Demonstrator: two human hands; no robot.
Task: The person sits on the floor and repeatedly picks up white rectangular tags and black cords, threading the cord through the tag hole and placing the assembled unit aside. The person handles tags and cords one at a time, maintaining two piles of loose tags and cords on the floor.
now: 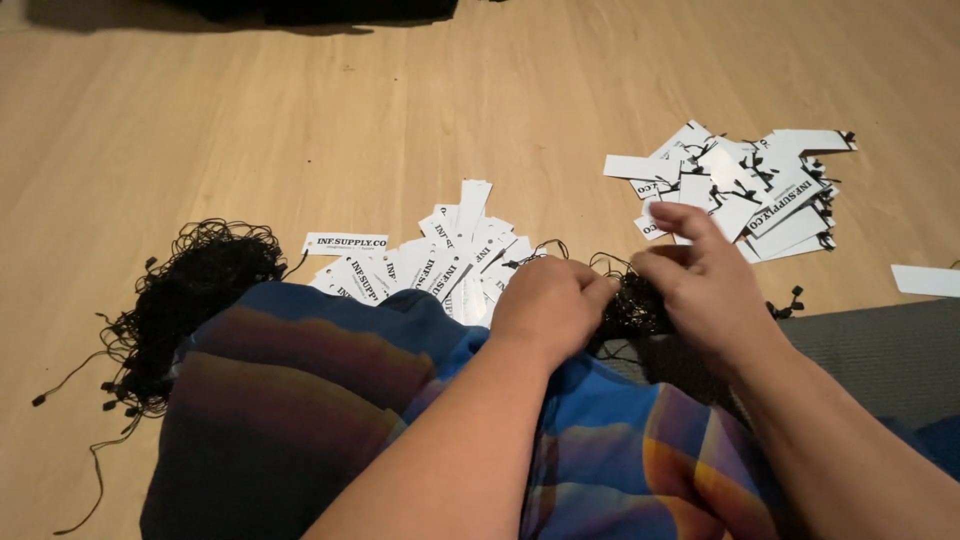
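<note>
Hands, left (545,305) and right (700,285), pinch tangled black strings (628,305) between them.

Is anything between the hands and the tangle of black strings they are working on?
Nothing visible. Both the left hand and the right hand are already on the small bundle of black strings between them.

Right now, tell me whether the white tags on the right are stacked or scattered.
Scattered. The right tag pile lies loose on the wooden floor, tags overlapping at different angles, with one stray tag apart.
</note>
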